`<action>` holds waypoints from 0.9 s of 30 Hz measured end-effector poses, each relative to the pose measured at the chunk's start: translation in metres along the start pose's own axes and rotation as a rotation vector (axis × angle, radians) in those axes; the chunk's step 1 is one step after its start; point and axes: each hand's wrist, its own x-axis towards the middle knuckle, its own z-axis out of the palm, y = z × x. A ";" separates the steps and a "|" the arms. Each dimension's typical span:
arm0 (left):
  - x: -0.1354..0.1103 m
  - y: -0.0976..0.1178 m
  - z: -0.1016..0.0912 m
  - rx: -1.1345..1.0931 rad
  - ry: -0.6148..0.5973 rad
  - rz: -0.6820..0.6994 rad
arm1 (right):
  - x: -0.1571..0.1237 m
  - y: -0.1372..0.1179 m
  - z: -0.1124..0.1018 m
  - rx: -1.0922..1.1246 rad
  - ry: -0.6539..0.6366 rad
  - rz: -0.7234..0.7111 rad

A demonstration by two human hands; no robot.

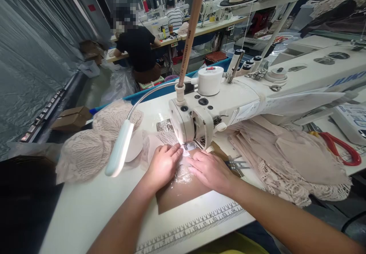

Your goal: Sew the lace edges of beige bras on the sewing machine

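My left hand (164, 165) lies over a piece of pale lace fabric (186, 151), its fingers stretched out together and pressing down just left of the needle area. On the other side, my right hand (210, 169) rests with fingers extended and slightly bent at the fabric's right edge, thumb apart below. Both sets of fingertips are close to the presser foot of a white sewing machine (185, 122). A brown sheet (180, 198) with a shiny clear film (183, 174) lies beneath the hands. The needle tip is too small to make out.
Beige lace cups (85, 151) are piled at left, under a gooseneck lamp (119, 147). Stacked beige lace pieces (297, 151) lie right, near red-handled scissors (340, 149). A printed ruler (194, 229) runs along the table's front edge. A person (137, 48) sits working beyond.
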 end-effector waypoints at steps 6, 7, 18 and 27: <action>0.002 -0.006 0.004 0.009 0.056 -0.061 | 0.010 -0.003 -0.001 -0.021 -0.011 0.041; 0.002 -0.006 0.005 0.010 0.066 -0.077 | 0.011 -0.003 -0.002 -0.029 -0.013 0.041; -0.008 -0.012 0.010 -0.104 0.208 -0.159 | 0.006 0.002 0.004 0.034 0.035 0.007; -0.022 -0.014 -0.002 -0.225 0.217 -0.334 | -0.041 0.030 -0.031 0.002 0.063 -0.069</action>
